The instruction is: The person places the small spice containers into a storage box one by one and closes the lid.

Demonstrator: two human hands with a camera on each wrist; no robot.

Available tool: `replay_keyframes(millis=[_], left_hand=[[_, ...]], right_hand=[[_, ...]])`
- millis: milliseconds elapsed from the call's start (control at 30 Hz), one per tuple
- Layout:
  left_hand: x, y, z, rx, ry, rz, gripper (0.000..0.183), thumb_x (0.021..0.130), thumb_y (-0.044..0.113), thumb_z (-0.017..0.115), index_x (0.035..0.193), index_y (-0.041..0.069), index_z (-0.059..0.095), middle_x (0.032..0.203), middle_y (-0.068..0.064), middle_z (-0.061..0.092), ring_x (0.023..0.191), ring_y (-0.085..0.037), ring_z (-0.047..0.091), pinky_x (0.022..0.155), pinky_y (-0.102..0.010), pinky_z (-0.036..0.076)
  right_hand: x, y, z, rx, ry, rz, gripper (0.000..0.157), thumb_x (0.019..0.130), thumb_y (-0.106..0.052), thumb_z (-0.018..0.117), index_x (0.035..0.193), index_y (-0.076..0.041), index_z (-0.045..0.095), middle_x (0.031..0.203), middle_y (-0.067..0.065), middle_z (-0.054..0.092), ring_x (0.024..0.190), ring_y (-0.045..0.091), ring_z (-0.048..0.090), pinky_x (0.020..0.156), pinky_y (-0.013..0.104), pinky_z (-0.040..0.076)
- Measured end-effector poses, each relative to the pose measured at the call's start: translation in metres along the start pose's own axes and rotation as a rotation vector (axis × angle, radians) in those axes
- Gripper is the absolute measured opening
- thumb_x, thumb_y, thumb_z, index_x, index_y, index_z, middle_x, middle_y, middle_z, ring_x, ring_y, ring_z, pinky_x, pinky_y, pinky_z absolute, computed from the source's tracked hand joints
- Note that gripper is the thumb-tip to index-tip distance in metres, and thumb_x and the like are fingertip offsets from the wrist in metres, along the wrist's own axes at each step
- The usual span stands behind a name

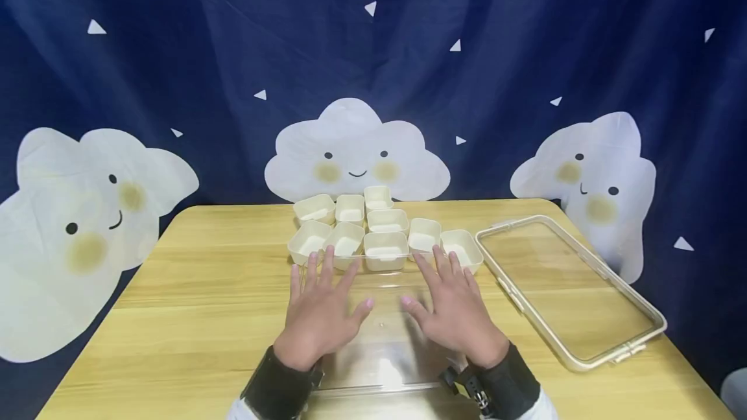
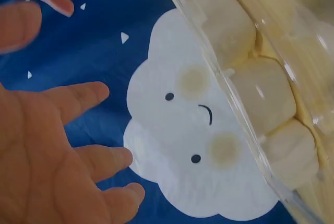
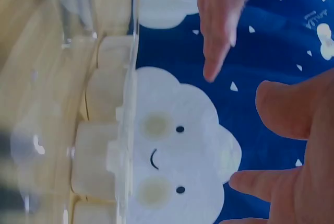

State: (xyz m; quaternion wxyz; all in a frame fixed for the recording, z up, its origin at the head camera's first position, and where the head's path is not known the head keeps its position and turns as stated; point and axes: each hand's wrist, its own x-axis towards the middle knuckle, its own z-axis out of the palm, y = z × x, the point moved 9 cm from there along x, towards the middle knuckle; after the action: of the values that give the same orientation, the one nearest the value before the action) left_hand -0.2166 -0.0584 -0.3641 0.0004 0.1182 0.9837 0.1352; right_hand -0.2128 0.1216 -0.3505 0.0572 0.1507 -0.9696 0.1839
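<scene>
Head view, clock from frame centre. Navy curtain point(image 1: 315, 31) across the backdrop, folds running down it. Printed on it, white and smiling with tan cheeks: centre cloud point(image 1: 357, 155) near 12, base meeting the far edge of the bench point(image 1: 192, 316); left cloud point(image 1: 93, 225) at 9; right cloud point(image 1: 595, 177) at 3. White triangles point(image 1: 370, 9) scattered, e.g. 12, 10. Bench is light wood grain, around 6. Pale rounded object point(image 1: 736, 393) at 4, cropped, can't tell what.

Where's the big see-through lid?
In the head view, the lid lies on the right of the table, beside the rightmost cream cup, right of the right hand.
</scene>
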Motion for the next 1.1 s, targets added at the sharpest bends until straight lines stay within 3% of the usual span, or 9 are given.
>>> replay_keyframes(millis=[167,333,567,667,767,867,1100], left_hand=[[0.002,-0.012,-0.006,-0.057,-0.027,0.002,0.087,0.085,0.065,0.058,0.155,0.026,0.024,0.158,-0.022,-0.002,0.143,-0.045,-0.005,0.108,-0.062,-0.014],[0.003,-0.029,-0.015,-0.192,-0.053,0.009,0.09,0.086,0.057,0.064,0.156,0.025,0.018,0.158,-0.025,-0.003,0.142,-0.048,-0.006,0.109,-0.062,-0.01],[0.0,-0.054,-0.025,-0.315,-0.102,0.037,0.082,0.091,0.051,0.062,0.154,0.017,0.023,0.151,-0.024,0.033,0.135,-0.047,0.031,0.103,-0.065,0.029],[0.002,-0.069,-0.026,-0.335,-0.134,0.016,0.078,0.092,0.053,0.059,0.154,0.018,0.026,0.144,-0.023,0.043,0.128,-0.046,0.042,0.1,-0.063,0.035],[0.006,-0.082,-0.024,-0.341,-0.14,0.013,0.071,0.093,0.052,0.057,0.15,0.017,0.034,0.133,-0.026,0.053,0.12,-0.044,0.051,0.094,-0.061,0.041],[0.011,-0.092,-0.021,-0.363,-0.139,0.021,0.061,0.094,0.046,0.06,0.145,0.017,0.043,0.121,-0.024,0.062,0.111,-0.039,0.059,0.089,-0.057,0.046],[0.015,-0.105,-0.007,-0.534,-0.202,-0.021,0.058,0.092,0.04,0.065,0.141,0.014,0.047,0.103,-0.011,0.069,0.085,-0.023,0.068,0.073,-0.039,0.052]], right_hand=[[0.003,0.012,-0.009,0.02,0.001,0.012,0.069,0.095,-0.047,0.056,0.15,-0.011,0.035,0.153,0.028,0.023,0.139,0.051,0.013,0.108,0.067,0.012],[0.011,0.027,-0.022,0.088,0.047,-0.004,0.064,0.096,-0.039,0.059,0.147,-0.006,0.039,0.148,0.033,0.029,0.137,0.053,0.018,0.107,0.067,0.016],[0.018,0.072,-0.034,0.232,0.12,0.03,0.054,0.094,-0.023,0.064,0.139,0.001,0.045,0.143,0.03,0.039,0.132,0.047,0.035,0.106,0.06,0.029],[0.019,0.097,-0.032,0.268,0.148,0.077,0.049,0.094,-0.016,0.064,0.136,0.003,0.049,0.135,0.03,0.047,0.12,0.046,0.048,0.098,0.058,0.04],[0.018,0.118,-0.027,0.285,0.146,0.135,0.045,0.093,-0.014,0.064,0.132,0.004,0.052,0.113,0.027,0.061,0.098,0.04,0.062,0.081,0.05,0.052],[0.018,0.135,-0.021,0.289,0.116,0.185,0.044,0.093,-0.015,0.064,0.131,0.004,0.053,0.09,0.017,0.066,0.077,0.028,0.065,0.065,0.042,0.052],[0.021,0.155,-0.002,0.346,0.091,0.245,0.043,0.093,-0.015,0.065,0.13,0.003,0.054,0.082,0.012,0.068,0.07,0.022,0.064,0.063,0.037,0.052]])
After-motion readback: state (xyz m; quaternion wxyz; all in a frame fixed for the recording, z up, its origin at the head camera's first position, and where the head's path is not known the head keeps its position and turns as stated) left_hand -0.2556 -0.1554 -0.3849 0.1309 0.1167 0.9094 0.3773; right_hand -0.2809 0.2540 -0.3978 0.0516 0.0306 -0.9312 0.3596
